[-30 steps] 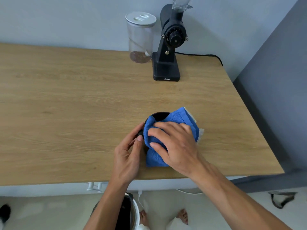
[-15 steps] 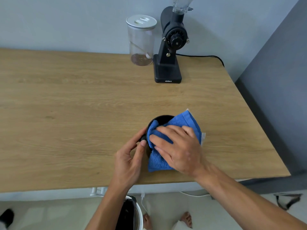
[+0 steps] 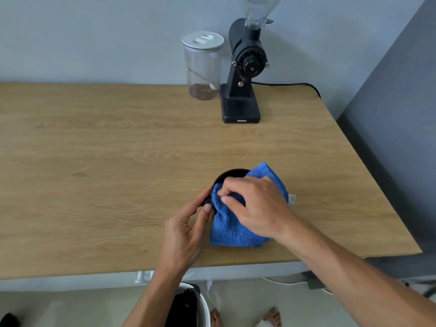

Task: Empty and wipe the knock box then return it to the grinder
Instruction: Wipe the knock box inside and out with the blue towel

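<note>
A small round black knock box [image 3: 230, 175] stands on the wooden table [image 3: 106, 161] near its front edge, mostly covered by a blue cloth [image 3: 232, 230]. My right hand [image 3: 257, 208] presses the cloth into the box, fingers curled into the fabric. My left hand [image 3: 186, 230] holds the box's left side with thumb and fingers. The black grinder [image 3: 243, 90] stands at the back of the table against the wall, its base platform bare.
A clear jar with a white lid [image 3: 203, 67] stands just left of the grinder. The grinder's cable [image 3: 287, 84] runs off the back right. A bin with a black liner [image 3: 188, 305] sits on the floor below the table's front edge.
My right hand's fingers have curled and pushed the cloth deeper into the box. The left hand keeps its hold on the box's side. The view has tilted slightly.
</note>
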